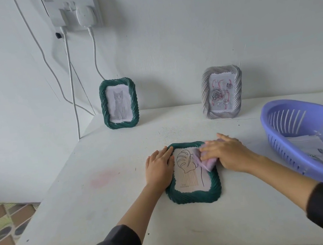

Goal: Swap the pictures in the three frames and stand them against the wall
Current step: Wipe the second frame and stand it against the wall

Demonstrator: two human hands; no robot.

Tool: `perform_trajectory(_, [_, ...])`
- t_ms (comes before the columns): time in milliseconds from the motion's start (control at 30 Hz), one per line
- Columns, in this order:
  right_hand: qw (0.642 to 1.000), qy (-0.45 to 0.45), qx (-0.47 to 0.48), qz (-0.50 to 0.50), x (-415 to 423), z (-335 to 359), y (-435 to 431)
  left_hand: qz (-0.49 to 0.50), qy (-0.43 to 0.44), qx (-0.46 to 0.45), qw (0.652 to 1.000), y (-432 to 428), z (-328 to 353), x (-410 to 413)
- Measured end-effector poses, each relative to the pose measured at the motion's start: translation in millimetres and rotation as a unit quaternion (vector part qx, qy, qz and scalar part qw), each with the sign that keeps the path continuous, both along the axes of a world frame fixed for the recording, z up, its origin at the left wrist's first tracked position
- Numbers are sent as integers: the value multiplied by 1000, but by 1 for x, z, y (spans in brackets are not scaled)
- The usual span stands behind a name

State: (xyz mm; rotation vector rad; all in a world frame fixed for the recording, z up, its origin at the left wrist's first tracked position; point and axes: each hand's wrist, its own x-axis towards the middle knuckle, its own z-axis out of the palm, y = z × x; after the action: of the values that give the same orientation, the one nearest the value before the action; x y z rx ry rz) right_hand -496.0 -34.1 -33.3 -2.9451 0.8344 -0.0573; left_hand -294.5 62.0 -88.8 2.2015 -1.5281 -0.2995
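A dark green frame (pixel 196 196) with a leaf line drawing lies flat, face up, in the middle of the white table (pixel 84 193). My left hand (pixel 159 166) presses flat on the frame's left edge. My right hand (pixel 224 152) holds a lilac cloth (pixel 207 162) against the glass at the upper right of this frame. A second green frame (pixel 119 104) with a grey cat picture stands against the wall at the back left. A silver frame (pixel 222 92) with a rose picture stands against the wall at the back right.
A lilac plastic basket (pixel 290 118) with paper sheets (pixel 312 150) inside sits at the table's right edge. A wall socket (pixel 73 11) with white plugs and cables hanging down is above the cat frame. Patterned floor shows at the lower left.
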Motion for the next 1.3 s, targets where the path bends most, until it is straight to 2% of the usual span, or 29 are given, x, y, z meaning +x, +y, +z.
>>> perform_trajectory(167, [995, -95, -4, -40, 32, -13, -1, 6, -3, 4, 1000, -1, -1, -1])
perform_trajectory(267, [992, -121, 26, -19, 35, -27, 25, 11, 0, -4, 1000, -2, -2, -1])
perform_trajectory(367, [989, -127, 54, 46, 18, -36, 52, 12, 1, -5, 1000, -1, -2, 0])
perform_trajectory(467, [989, -109, -52, 89, -13, -37, 57, 8, 5, -3, 1000, 0, -1, -1])
perform_trajectory(533, [992, -80, -75, 57, -22, -28, 51, 7, 9, -4, 1000, 0, 0, -1])
perform_trajectory(600, [996, -75, -55, 8, -16, -21, 37, 6, 13, -2, 1000, 0, 2, -1])
perform_trajectory(700, [990, -91, 39, -104, -6, -14, 15, 7, 26, 0, 1000, -2, 5, -1])
perform_trajectory(733, [980, -121, 73, -142, -2, -9, 11, 7, 39, 1, 999, -4, 5, 0])
perform_trajectory(833, [918, -302, 127, -224, 7, 19, 11, 22, 133, -1, 991, -9, 17, 1])
perform_trajectory(933, [816, -446, 257, -261, 16, 43, 21, 66, 231, -75, 968, -7, 43, -13])
perform_trajectory(1033, [675, -510, 464, -262, 32, 53, 36, 49, 257, -162, 951, -2, 77, -45])
perform_trajectory(1100, [566, -502, 611, -233, 42, 55, 46, 32, 267, -145, 952, 1, 91, -64])
perform_trajectory(1167, [470, -497, 704, -190, 48, 50, 51, 38, 255, -103, 961, 2, 94, -71])
perform_trajectory(1200, [443, -497, 726, -170, 49, 45, 51, 44, 247, -93, 964, 2, 93, -69])
perform_trajectory(1233, [435, -493, 739, -149, 49, 42, 53, 46, 243, -91, 965, 4, 92, -64])
perform_trajectory(1267, [435, -485, 745, -143, 49, 38, 53, 45, 243, -90, 965, 6, 91, -59])
perform_trajectory(1300, [451, -471, 744, -145, 49, 36, 54, 42, 239, -87, 966, 9, 90, -53])
